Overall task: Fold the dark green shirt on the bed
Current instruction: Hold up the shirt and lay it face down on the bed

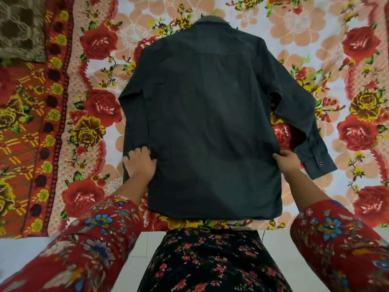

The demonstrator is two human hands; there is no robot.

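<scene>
The dark green shirt (208, 123) lies back-up on the flowered bed sheet (315, 49), collar at the far end and hem toward me. Its left sleeve lies along the body's left side. The right sleeve angles outward, and its buttoned cuff (320, 165) rests on the sheet. My left hand (140, 163) presses on the left sleeve near the shirt's lower left edge, fingers curled on the cloth. My right hand (287, 163) pinches the shirt's right side edge between thumb and fingers.
A red and yellow patterned blanket (31, 123) covers the bed's left side, with a brown patterned pillow (21, 28) at the far left corner. The bed's near edge (210, 225) runs just beyond the hem, against my flowered skirt. White floor shows below.
</scene>
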